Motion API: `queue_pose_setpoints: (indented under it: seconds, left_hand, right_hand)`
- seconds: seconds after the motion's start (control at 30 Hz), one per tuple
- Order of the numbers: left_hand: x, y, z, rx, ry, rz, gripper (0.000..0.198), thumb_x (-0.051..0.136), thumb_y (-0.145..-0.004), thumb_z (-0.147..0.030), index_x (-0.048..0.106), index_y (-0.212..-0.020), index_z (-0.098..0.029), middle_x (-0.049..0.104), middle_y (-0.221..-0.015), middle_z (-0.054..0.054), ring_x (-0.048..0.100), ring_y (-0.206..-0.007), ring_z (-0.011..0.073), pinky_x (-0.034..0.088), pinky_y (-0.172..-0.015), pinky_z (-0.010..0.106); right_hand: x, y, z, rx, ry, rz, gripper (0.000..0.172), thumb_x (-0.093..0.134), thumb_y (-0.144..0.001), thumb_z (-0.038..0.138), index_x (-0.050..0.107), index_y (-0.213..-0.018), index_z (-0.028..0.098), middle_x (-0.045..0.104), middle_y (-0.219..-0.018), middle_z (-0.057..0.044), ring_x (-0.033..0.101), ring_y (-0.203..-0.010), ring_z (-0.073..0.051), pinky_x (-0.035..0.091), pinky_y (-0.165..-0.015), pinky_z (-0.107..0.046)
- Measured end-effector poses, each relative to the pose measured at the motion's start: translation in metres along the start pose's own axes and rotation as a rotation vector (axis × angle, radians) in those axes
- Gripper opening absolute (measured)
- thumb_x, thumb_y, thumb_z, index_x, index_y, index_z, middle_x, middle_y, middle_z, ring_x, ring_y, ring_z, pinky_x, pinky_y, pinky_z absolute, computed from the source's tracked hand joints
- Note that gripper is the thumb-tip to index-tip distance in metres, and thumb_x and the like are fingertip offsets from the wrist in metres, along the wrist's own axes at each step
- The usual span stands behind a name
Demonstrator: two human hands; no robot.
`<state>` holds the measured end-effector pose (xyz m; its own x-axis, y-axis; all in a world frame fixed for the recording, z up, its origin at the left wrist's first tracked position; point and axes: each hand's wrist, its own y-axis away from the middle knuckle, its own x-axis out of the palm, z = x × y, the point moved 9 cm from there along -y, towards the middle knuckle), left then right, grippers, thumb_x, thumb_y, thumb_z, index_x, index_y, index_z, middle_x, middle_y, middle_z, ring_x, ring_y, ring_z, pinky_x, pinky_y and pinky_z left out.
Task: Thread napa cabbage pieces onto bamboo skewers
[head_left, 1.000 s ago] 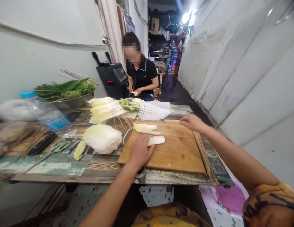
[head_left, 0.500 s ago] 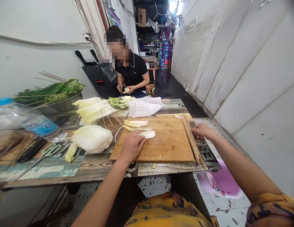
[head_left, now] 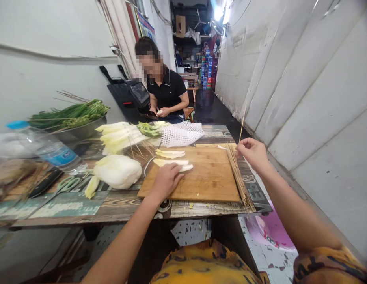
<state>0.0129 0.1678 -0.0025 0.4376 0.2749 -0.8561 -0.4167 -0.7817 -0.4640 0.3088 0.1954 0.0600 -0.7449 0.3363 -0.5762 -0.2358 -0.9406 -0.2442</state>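
My left hand is closed on a pale cabbage leaf lying on the wooden cutting board; its fingers partly cover the leaf. Just beyond it lie more narrow cabbage leaf strips. Pinched in my right hand is a thin bamboo skewer, held nearly upright off the board's right edge. Below that hand, a bundle of skewers lies along the right side of the board. A whole napa cabbage rests left of the board.
Skewered cabbage leaves and a white foam net lie behind the board. Further left are a water bottle, scissors, a black-handled knife and a bowl of greens. A person sits across the table.
My right hand has risen from beside the skewer bundle, lifting one skewer. My left hand has stayed on the board, and the leaf under its fingers has tilted.
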Motion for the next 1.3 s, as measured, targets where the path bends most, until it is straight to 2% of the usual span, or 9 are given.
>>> queue_pose_setpoints:
  seconds: [0.17,0.27,0.33,0.4,0.5,0.87,1.07,1.2,1.3]
  left_hand:
    - [-0.014,-0.001,-0.006,-0.180,0.141,-0.030,0.026,0.044,-0.089,-0.030,0.067,-0.084,-0.017,0.065,-0.088,0.008,0.057,-0.086,0.0212,0.043,-0.081,0.034]
    - [-0.015,0.019,0.001,-0.463,0.606,-0.062,0.027,0.053,-0.083,-0.039,0.067,-0.088,-0.016,0.068,-0.085,0.006,0.059,-0.080,0.0195,0.044,-0.075,0.030]
    - [0.006,0.042,-0.007,-0.665,1.061,0.062,0.033,0.063,-0.076,-0.044,0.067,-0.089,-0.014,0.069,-0.081,0.006,0.061,-0.073,0.0174,0.044,-0.069,0.027]
    - [0.023,0.066,-0.028,-0.811,1.447,0.198,0.040,0.071,-0.070,-0.042,0.064,-0.095,-0.013,0.069,-0.082,0.007,0.063,-0.072,0.0164,0.045,-0.066,0.024]
    - [0.030,0.090,-0.053,-0.887,1.695,0.258,0.045,0.076,-0.066,-0.034,0.058,-0.102,-0.016,0.068,-0.091,0.007,0.066,-0.076,0.0170,0.047,-0.065,0.023]
    - [0.011,0.093,-0.054,-0.793,1.518,0.068,0.031,0.063,-0.080,-0.038,0.061,-0.100,-0.015,0.068,-0.094,0.008,0.059,-0.074,0.0121,0.045,-0.066,0.021]
    - [0.019,0.088,-0.076,-0.797,1.539,0.129,0.034,0.068,-0.074,-0.041,0.065,-0.093,-0.013,0.067,-0.082,0.005,0.056,-0.068,0.0118,0.042,-0.063,0.021]
    - [0.020,0.091,-0.078,-0.829,1.677,0.177,0.032,0.075,-0.068,-0.035,0.067,-0.093,-0.016,0.064,-0.073,0.001,0.054,-0.064,0.0096,0.040,-0.060,0.019]
    - [0.017,0.096,-0.073,-0.850,1.750,0.211,0.035,0.074,-0.070,-0.035,0.067,-0.098,-0.015,0.064,-0.074,0.003,0.054,-0.063,0.0093,0.041,-0.058,0.018]
  right_hand:
    - [0.046,0.110,0.033,-0.062,-0.414,0.384,0.006,0.048,-0.070,0.019,0.054,-0.072,0.020,0.060,-0.060,0.001,0.056,-0.049,-0.012,0.048,-0.047,-0.023]
    - [0.068,0.162,0.025,-0.107,-0.398,0.379,0.008,0.047,-0.071,0.016,0.053,-0.074,0.021,0.058,-0.064,0.001,0.056,-0.053,-0.012,0.047,-0.048,-0.023]
    - [0.077,0.178,0.015,-0.140,-0.296,0.343,0.009,0.047,-0.075,0.016,0.053,-0.076,0.021,0.058,-0.065,0.001,0.057,-0.056,-0.013,0.048,-0.051,-0.024]
    - [0.079,0.185,0.010,-0.206,-0.174,0.307,0.010,0.047,-0.080,0.018,0.056,-0.081,0.022,0.061,-0.068,-0.001,0.059,-0.060,-0.015,0.049,-0.055,-0.026]
    - [0.079,0.190,0.016,-0.358,-0.036,0.331,0.017,0.045,-0.087,0.020,0.060,-0.093,0.022,0.068,-0.084,-0.004,0.064,-0.075,-0.018,0.051,-0.068,-0.030]
    - [0.085,0.204,0.043,-0.487,0.116,0.482,0.019,0.042,-0.088,0.016,0.060,-0.091,0.022,0.063,-0.080,-0.005,0.061,-0.074,-0.019,0.049,-0.066,-0.031]
    - [0.095,0.204,0.054,-0.451,-0.028,0.384,0.008,0.051,-0.086,0.020,0.057,-0.090,0.022,0.065,-0.075,-0.002,0.060,-0.062,-0.015,0.048,-0.059,-0.026]
    - [0.086,0.201,0.064,-0.535,-0.066,0.315,0.028,0.042,-0.091,0.014,0.058,-0.113,0.024,0.068,-0.098,-0.006,0.064,-0.087,-0.017,0.051,-0.075,-0.029]
    - [0.071,0.197,0.061,-0.544,-0.037,0.288,0.036,0.041,-0.091,0.013,0.055,-0.122,0.026,0.067,-0.095,-0.006,0.064,-0.084,-0.017,0.051,-0.072,-0.028]
